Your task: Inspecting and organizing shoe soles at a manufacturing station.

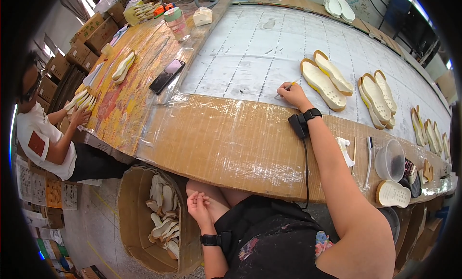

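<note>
My right hand (291, 94) is closed on a thin pen-like tool with a yellowish upper end, over the near edge of the white sheet (221, 57). Its fine tip is too small to make out. Just to the right lies a pair of cream shoe soles (323, 85) with tan edges. My left hand (198, 206) rests palm up above my lap, fingers loosely curled with nothing in them. Beside it on the floor stands a cardboard box (130, 202) holding several soles (164, 226). Both wrists wear black straps.
More sole pairs (375, 101) line the right side. Near the right edge lie a toothbrush (369, 158), a clear plastic tub (390, 159) and a single sole (393, 194). A phone (166, 77) and a jar (176, 24) sit left. A co-worker (53, 134) handles soles there.
</note>
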A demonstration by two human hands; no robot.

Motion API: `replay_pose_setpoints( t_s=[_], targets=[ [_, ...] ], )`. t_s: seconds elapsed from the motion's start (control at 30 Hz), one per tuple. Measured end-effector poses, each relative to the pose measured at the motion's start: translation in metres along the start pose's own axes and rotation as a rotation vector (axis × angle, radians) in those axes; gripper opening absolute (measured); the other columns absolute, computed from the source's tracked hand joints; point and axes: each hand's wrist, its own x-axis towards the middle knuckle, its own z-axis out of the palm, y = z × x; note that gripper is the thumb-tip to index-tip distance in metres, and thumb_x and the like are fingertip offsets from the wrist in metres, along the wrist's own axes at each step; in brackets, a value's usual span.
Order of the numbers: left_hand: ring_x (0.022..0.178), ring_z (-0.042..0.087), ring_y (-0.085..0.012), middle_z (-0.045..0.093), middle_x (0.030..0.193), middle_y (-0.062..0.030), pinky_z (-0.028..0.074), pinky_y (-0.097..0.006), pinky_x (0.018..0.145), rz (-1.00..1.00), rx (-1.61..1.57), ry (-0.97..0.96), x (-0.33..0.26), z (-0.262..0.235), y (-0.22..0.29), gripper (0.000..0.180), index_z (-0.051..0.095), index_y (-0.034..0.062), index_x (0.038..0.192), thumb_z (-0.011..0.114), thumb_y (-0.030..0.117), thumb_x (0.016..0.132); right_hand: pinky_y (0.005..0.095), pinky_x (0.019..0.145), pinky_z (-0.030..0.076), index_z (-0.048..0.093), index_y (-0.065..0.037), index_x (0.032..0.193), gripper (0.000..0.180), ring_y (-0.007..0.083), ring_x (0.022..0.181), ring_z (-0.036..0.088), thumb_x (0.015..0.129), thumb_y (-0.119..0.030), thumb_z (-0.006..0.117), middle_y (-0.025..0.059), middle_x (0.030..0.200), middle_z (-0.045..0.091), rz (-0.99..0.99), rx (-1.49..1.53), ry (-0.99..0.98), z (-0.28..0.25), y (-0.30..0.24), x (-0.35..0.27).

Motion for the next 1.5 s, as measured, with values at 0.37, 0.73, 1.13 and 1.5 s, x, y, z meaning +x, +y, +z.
replay_pose_setpoints(
  t_s=[0.37,0.73,1.13,1.5],
  targets=[
    [0.064,0.053,-0.0111,0.055,0.08,-0.0078,0.04,-0.018,0.052,-0.001,0.023,0.004,-0.009,0.003,-0.001,0.01,0.047,0.0005,0.093,0.048,0.001,0.083,0.0232,0.055,0.044,0.062,-0.003,0.071,0.021,0.012,0.056,0.056,0.068,-0.023,0.057,0.0059,0.06,0.061,0.026,-0.003,-0.012,-0.01,-0.001,-0.006],
    [0.064,0.053,-0.0112,0.056,0.08,-0.0077,0.04,-0.017,0.052,-0.011,-0.039,0.005,-0.017,0.007,-0.003,0.011,0.047,0.0004,0.094,0.046,0.0,0.083,0.0205,0.051,0.04,0.06,-0.002,0.071,0.019,0.0072,0.053,0.051,0.071,-0.021,0.058,0.0024,0.059,0.058,0.04,0.038,-0.026,-0.02,0.002,-0.012],
    [0.063,0.053,-0.0117,0.055,0.079,-0.0075,0.04,-0.018,0.051,0.013,0.021,0.011,-0.025,0.012,-0.004,0.011,0.048,0.0,0.093,0.049,0.002,0.082,0.0234,0.055,0.043,0.061,-0.002,0.07,0.02,0.0121,0.055,0.055,0.069,-0.022,0.056,0.006,0.06,0.06,-0.016,0.04,-0.023,-0.022,0.013,-0.01],
    [0.065,0.054,-0.0112,0.056,0.08,-0.0074,0.04,-0.018,0.051,-0.004,-0.01,0.016,-0.034,0.016,-0.003,0.01,0.049,0.0002,0.092,0.049,0.001,0.082,0.0223,0.053,0.042,0.06,-0.002,0.069,0.019,0.01,0.053,0.053,0.07,-0.021,0.056,0.0037,0.058,0.058,0.012,0.088,-0.038,-0.033,0.01,-0.017]
  ],
)
